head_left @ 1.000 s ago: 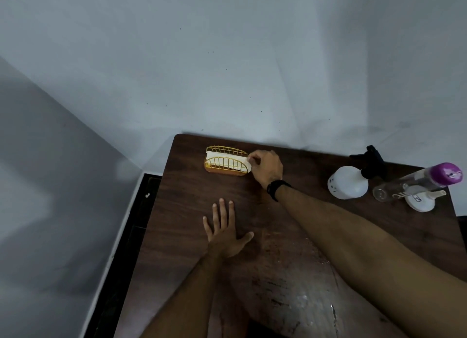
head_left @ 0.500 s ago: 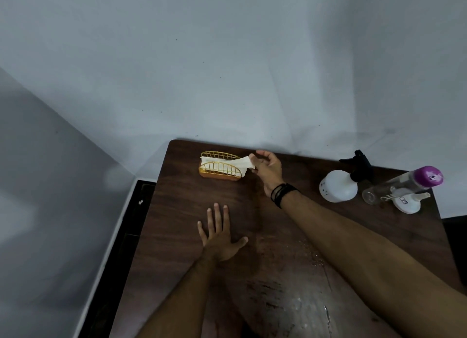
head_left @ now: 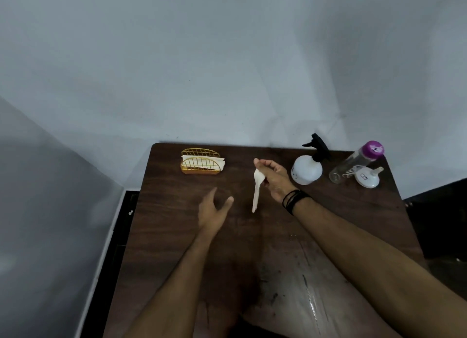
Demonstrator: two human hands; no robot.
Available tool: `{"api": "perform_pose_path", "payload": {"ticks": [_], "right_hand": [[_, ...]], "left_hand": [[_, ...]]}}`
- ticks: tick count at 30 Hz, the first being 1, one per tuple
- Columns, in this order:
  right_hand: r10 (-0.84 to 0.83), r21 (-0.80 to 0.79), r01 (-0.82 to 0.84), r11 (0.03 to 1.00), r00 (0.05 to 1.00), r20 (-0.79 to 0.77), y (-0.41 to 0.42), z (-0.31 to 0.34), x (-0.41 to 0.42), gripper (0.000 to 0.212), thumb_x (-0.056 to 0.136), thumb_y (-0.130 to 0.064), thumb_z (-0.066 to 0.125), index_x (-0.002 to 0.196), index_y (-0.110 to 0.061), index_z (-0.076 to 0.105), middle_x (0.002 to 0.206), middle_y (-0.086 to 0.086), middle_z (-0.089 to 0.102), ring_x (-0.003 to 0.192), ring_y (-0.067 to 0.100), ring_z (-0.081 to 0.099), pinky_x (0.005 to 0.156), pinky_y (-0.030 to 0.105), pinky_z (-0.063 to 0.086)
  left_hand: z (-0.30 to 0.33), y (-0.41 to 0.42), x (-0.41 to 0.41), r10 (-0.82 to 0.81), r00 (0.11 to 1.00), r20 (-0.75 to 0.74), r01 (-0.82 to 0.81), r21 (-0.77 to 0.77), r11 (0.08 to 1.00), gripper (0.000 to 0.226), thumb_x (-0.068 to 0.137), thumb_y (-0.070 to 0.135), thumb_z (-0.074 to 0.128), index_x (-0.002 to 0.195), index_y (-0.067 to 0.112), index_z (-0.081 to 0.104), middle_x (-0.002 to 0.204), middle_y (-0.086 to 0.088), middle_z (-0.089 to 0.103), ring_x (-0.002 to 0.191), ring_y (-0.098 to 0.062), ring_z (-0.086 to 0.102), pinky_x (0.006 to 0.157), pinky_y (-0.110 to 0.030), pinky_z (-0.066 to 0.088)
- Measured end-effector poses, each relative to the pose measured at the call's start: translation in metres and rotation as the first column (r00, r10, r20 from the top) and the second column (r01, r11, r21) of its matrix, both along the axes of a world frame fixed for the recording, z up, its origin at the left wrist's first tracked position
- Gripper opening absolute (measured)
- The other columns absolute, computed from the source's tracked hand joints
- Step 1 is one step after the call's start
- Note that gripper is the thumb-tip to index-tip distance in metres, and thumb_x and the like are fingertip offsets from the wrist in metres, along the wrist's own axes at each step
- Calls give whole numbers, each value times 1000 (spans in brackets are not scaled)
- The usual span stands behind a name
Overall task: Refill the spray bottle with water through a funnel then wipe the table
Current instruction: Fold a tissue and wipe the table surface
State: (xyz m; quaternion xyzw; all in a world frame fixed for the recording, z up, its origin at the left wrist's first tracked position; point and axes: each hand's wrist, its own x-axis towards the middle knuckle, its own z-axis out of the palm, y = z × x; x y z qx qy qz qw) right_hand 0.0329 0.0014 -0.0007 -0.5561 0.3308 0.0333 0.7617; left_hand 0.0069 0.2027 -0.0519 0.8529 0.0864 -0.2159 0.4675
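Nearest me, the dark brown wooden surface (head_left: 341, 211) shows a wet sheen close to the front edge. Two bare forearms reach out over it.

Left hand (head_left: 213, 211): half a second ago it lay flat, fingers spread on the wood. Now I see it lifted and turned, fingers loose and apart, holding nothing; some motion blur.

Right hand (head_left: 274, 178), with black bands (head_left: 294, 200) at the wrist: earlier it was at the holder with a napkin only part drawn out. Now its grip pinches one white paper napkin (head_left: 257, 192), which hangs free above the surface, well apart from the holder.

Far edge, left: one gold wire napkin holder (head_left: 202, 162), upright, white napkins inside; I cannot count them.

Far edge, right: one round white spray bottle with a black trigger head (head_left: 307, 170), upright, head fitted, just beside the right hand. Beyond it, one clear plastic bottle with a purple cap (head_left: 356, 164), lying tilted. Touching it on the near right, one white plastic funnel (head_left: 367, 178), wide mouth down, spout pointing up and right.

Count: two hands, one drawn napkin, one holder, two bottles, one funnel.
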Motion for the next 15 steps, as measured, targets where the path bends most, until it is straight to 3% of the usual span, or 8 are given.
{"api": "perform_pose_path", "payload": {"ticks": [3, 5, 11, 15], "right_hand": [[83, -8, -84, 996, 996, -41, -2, 5, -26, 19, 85, -30, 77, 87, -16, 64, 69, -1, 62, 54, 7, 55, 44, 19, 37], [128, -7, -129, 992, 988, -85, -4, 10, -43, 19, 86, -32, 75, 86, -16, 64, 66, -3, 60, 50, 5, 52, 42, 18, 36], [119, -37, -127, 991, 978, -170, -20, 6, -77, 26, 85, -35, 76, 89, -14, 63, 65, -3, 59, 51, 7, 51, 42, 19, 38], [107, -9, -112, 994, 970, -217, -32, -4, -98, 40, 73, -53, 80, 78, -17, 64, 63, -1, 61, 53, 10, 51, 52, 23, 43]], "left_hand": [[32, -30, -14, -9, 997, -76, -19, -358, 933, 51, 91, 37, 68, 138, 20, 57, 126, 4, 64, 110, -5, 60, 87, -12, 48], [42, -46, -26, -78, 991, -106, 22, -454, 891, 36, 93, 31, 68, 127, 18, 66, 114, 7, 71, 100, -4, 66, 81, -13, 51], [33, -71, -59, -117, 981, -157, 30, -472, 881, 17, 87, 13, 74, 103, 7, 75, 95, -11, 77, 72, -9, 68, 65, -18, 50], [25, -85, -74, -86, 974, -208, -15, -439, 898, 13, 91, 9, 69, 99, -1, 73, 95, -14, 75, 78, -14, 66, 68, -24, 53]]}}
